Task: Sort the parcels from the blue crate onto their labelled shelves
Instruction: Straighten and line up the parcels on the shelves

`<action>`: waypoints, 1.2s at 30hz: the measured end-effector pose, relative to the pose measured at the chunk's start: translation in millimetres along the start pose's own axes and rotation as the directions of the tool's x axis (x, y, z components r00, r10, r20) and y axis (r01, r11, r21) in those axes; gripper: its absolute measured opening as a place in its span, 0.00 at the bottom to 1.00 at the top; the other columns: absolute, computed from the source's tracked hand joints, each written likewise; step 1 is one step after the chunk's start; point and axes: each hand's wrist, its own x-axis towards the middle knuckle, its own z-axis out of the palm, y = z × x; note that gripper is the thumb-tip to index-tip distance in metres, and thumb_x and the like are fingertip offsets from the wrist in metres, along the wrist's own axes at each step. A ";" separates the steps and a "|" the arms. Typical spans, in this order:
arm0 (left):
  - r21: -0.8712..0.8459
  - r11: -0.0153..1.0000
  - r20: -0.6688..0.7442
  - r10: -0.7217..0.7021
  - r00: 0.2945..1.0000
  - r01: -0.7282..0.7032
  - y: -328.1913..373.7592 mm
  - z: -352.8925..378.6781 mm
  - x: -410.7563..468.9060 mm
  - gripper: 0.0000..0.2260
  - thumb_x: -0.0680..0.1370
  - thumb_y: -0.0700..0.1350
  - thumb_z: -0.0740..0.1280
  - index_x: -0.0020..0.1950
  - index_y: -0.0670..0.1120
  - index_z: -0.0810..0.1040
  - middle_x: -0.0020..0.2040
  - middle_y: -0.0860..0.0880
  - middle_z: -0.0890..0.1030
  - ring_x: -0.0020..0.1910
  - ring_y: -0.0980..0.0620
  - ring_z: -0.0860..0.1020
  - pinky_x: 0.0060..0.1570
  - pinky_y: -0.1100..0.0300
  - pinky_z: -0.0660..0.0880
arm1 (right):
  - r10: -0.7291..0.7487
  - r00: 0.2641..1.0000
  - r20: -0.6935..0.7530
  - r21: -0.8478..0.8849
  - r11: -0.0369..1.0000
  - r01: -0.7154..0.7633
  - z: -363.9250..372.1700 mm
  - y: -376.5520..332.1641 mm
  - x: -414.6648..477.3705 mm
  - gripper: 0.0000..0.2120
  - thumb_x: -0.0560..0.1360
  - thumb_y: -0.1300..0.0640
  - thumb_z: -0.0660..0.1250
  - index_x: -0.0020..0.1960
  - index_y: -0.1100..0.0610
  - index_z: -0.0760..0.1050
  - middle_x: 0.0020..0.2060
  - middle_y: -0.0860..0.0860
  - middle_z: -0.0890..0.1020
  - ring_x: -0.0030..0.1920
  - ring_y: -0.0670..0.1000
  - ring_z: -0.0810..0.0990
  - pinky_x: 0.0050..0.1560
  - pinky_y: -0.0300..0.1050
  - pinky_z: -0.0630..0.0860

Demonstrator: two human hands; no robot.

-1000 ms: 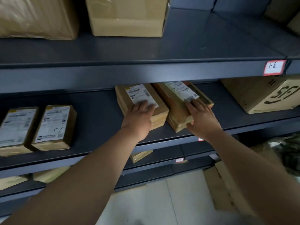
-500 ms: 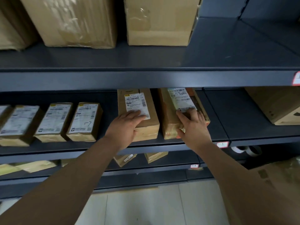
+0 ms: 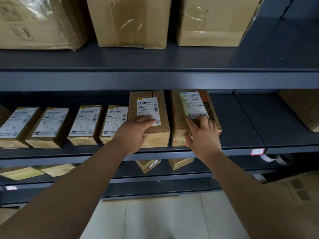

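Note:
Two brown parcels lie side by side on the dark middle shelf [image 3: 241, 149]. My left hand [image 3: 133, 131] lies flat on the near end of the left parcel [image 3: 151, 102], fingers over its white label, thumb at its front face. My right hand [image 3: 202, 133] grips the near end of the right parcel [image 3: 177, 114], which is taped and carries a white label. A red-edged tag reading 1-7 [image 3: 257, 151] is stuck on the shelf's front edge to the right. The blue crate is not in view.
Several smaller labelled parcels [image 3: 87, 125] stand in a row left of my hands, the nearest one touching the left parcel. Big cartons [image 3: 131, 21] fill the upper shelf. A carton [image 3: 303, 107] sits far right. Lower shelves hold more parcels [image 3: 148, 165]; tape rolls [image 3: 276, 159] hang right.
Both parcels have slid left along the shelf and turned straight, side by side, close to the row of small parcels. My view has shifted left and lower.

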 end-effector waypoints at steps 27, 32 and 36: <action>-0.016 0.999 -0.218 -0.041 0.975 0.038 -44.9 57.4 -178.9 0.12 0.72 0.44 0.69 0.54 0.44 0.83 0.49 0.49 0.84 0.47 0.47 0.82 0.49 0.53 0.77 | -0.175 0.972 -0.159 0.239 0.948 0.210 55.3 -122.5 -124.6 0.20 0.72 0.58 0.70 0.63 0.60 0.75 0.60 0.56 0.79 0.62 0.56 0.76 0.65 0.55 0.70; -0.020 0.980 -0.134 -0.199 0.971 0.198 -82.1 84.0 -238.0 0.14 0.69 0.42 0.75 0.54 0.45 0.82 0.48 0.48 0.84 0.44 0.46 0.82 0.47 0.51 0.78 | -0.303 0.943 -0.134 0.238 0.914 0.328 88.7 -182.0 -148.9 0.19 0.71 0.56 0.71 0.62 0.59 0.76 0.57 0.55 0.80 0.58 0.56 0.78 0.62 0.52 0.72; 0.024 0.959 -0.103 -0.278 0.955 0.282 -136.7 90.2 -270.1 0.16 0.67 0.42 0.76 0.55 0.45 0.82 0.48 0.48 0.84 0.44 0.46 0.82 0.48 0.51 0.78 | -0.377 0.920 -0.105 0.250 0.886 0.391 118.6 -246.2 -147.0 0.19 0.72 0.55 0.71 0.62 0.58 0.77 0.58 0.55 0.80 0.59 0.55 0.78 0.61 0.53 0.72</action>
